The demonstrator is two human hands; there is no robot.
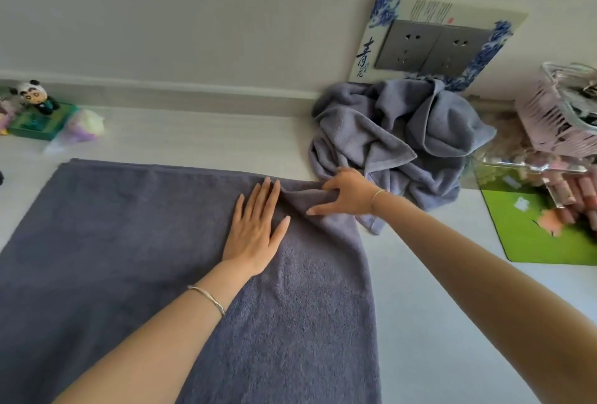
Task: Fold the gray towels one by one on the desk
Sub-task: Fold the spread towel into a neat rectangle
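The towel (pixel 129 242) lay spread flat on the desk (pixel 436 306), covering the left and near part of it. Its far edge ran left to right, parallel to the wall, and its right edge ran back toward the person. The left and near ends went out of view, so I could not tell which way its long axis lay.

The right hand (pixel 347 195) was at the far right corner, fingers curled into a bunched ridge of cloth and thumb stretched along it. The left hand (pixel 255 229) lay just beside it to the left, palm down, fingers straight and slightly spread, pressing the towel to the desk. From the grip, nearly all the towel lay leftward and nearward. I judged the corner would be pulled taut or carried across, with the right hand nearer to do it and the left pinning.

The pile (pixel 403 132) of unfolded gray towels sat just behind the right hand, against the wall below an outlet (pixel 433 48). A mat (pixel 533 235) and basket (pixel 555 119) stood to the right, a figurine (pixel 34 96) far left.
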